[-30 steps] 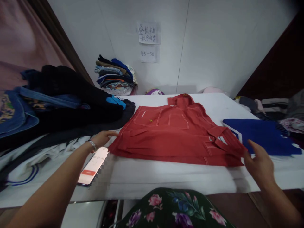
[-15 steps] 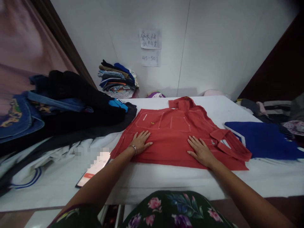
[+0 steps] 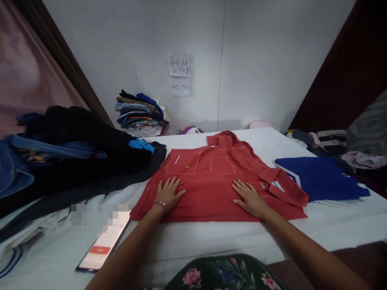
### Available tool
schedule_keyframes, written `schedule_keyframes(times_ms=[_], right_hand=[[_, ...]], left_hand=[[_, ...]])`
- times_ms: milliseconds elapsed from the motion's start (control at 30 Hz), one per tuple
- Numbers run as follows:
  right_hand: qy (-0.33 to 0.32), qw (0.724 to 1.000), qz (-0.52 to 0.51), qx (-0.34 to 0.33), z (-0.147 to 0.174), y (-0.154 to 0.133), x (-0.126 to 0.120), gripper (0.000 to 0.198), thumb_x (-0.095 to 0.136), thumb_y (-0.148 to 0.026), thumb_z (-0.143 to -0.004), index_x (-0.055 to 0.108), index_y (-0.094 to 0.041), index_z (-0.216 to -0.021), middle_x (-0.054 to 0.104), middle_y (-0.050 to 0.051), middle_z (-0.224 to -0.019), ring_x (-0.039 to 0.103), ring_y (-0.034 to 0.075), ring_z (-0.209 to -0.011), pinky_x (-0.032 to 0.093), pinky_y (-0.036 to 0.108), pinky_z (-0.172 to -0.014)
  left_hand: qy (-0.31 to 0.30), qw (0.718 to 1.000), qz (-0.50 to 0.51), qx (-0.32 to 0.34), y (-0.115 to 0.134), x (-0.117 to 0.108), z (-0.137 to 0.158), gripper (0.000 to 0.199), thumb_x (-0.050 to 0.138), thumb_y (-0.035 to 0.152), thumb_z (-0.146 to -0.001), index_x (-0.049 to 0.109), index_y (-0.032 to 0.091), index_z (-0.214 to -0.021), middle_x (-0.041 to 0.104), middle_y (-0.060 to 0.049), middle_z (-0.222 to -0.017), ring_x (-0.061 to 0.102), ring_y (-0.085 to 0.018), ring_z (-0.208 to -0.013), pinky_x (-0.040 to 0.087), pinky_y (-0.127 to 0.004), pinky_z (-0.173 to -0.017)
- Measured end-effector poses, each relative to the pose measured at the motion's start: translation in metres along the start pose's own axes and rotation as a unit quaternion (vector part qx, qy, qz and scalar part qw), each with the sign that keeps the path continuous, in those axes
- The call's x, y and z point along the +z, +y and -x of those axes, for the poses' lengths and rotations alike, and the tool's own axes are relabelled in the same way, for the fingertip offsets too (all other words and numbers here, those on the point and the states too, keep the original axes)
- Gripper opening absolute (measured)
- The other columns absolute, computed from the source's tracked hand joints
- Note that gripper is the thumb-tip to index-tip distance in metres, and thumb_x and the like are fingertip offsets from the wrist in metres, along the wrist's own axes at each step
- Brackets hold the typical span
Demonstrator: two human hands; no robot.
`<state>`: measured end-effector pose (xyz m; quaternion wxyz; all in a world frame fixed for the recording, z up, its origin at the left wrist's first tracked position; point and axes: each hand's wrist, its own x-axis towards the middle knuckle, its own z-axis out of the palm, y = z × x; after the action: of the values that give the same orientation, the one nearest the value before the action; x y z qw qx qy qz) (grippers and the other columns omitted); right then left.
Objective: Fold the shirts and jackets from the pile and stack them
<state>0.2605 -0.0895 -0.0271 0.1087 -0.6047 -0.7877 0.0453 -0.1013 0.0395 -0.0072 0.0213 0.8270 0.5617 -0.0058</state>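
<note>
Spread over the white table is a red shirt [image 3: 205,197] with white stitching, chest pockets and a collar turned to the right. One sleeve lies folded across it, its cuff at the far edge. My left hand [image 3: 169,193] rests flat on the left part of the shirt, fingers spread, a bracelet on the wrist. Flat on the right part, below the collar, lies my right hand [image 3: 249,199], its fingers also stretched out. Neither hand grasps the cloth.
Dark clothes and denim [image 3: 75,149] are heaped at the left. Near my left forearm lies a lit phone [image 3: 104,245]. A folded blue garment [image 3: 320,177] sits at the right. Folded clothes [image 3: 140,114] are stacked by the wall, under paper signs [image 3: 181,66]. The table [image 3: 211,241] has a white cover.
The view has tilted up slightly and turned right, so things appear lower and further left. Both hands stay flat on the shirt, in nearly the same places.
</note>
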Motion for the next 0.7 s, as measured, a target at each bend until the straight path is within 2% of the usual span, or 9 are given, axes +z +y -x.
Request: schedule_keyframes(times_ms=[100, 200, 300, 400, 700], right_hand=[[-0.005, 1.0, -0.009, 0.002, -0.001, -0.002, -0.004, 0.062, 0.035, -0.057, -0.092, 0.033, -0.024, -0.146, 0.032, 0.009, -0.151, 0.024, 0.025, -0.141, 0.021, 0.053, -0.113], [0.02, 0.999, 0.004, 0.041, 0.007, -0.001, -0.007, 0.061, 0.036, -0.057, -0.092, 0.037, -0.025, -0.144, 0.033, 0.01, -0.151, 0.023, 0.028, -0.141, 0.017, 0.057, -0.112], [0.047, 0.995, 0.003, 0.089, 0.026, 0.006, -0.009, 0.059, 0.035, -0.055, -0.093, 0.035, -0.026, -0.145, 0.032, 0.01, -0.151, 0.024, 0.028, -0.141, 0.019, 0.057, -0.111], [0.047, 0.993, -0.005, 0.109, 0.049, 0.015, -0.01, 0.057, 0.034, -0.052, -0.095, 0.036, -0.024, -0.144, 0.032, 0.011, -0.151, 0.028, 0.026, -0.14, 0.024, 0.053, -0.111], [0.076, 0.981, 0.041, 0.172, 0.096, 0.023, -0.008, 0.053, 0.037, -0.048, -0.095, 0.04, -0.025, -0.142, 0.038, 0.008, -0.148, 0.029, 0.027, -0.139, 0.024, 0.054, -0.111]], left_hand=[[-0.001, 1.0, -0.003, 0.004, -0.001, 0.003, 0.0, 0.066, 0.034, 0.059, -0.089, 0.038, 0.021, -0.144, 0.033, -0.009, -0.151, 0.026, -0.029, -0.14, 0.012, -0.057, -0.112], [0.003, 1.0, -0.007, 0.008, 0.0, 0.002, -0.001, 0.063, 0.036, 0.056, -0.089, 0.04, 0.023, -0.143, 0.034, -0.009, -0.15, 0.028, -0.029, -0.139, 0.013, -0.056, -0.112], [0.001, 1.0, -0.017, 0.007, 0.0, -0.001, -0.002, 0.063, 0.037, 0.055, -0.089, 0.04, 0.022, -0.143, 0.034, -0.009, -0.15, 0.027, -0.029, -0.14, 0.014, -0.055, -0.112], [-0.008, 1.0, -0.03, 0.006, 0.0, -0.002, -0.003, 0.065, 0.036, 0.055, -0.088, 0.039, 0.021, -0.143, 0.033, -0.009, -0.151, 0.027, -0.029, -0.14, 0.014, -0.055, -0.112], [-0.001, 0.999, -0.041, 0.014, -0.006, 0.006, -0.009, 0.066, 0.034, 0.054, -0.087, 0.037, 0.02, -0.144, 0.031, -0.007, -0.152, 0.026, -0.029, -0.14, 0.014, -0.056, -0.111]])
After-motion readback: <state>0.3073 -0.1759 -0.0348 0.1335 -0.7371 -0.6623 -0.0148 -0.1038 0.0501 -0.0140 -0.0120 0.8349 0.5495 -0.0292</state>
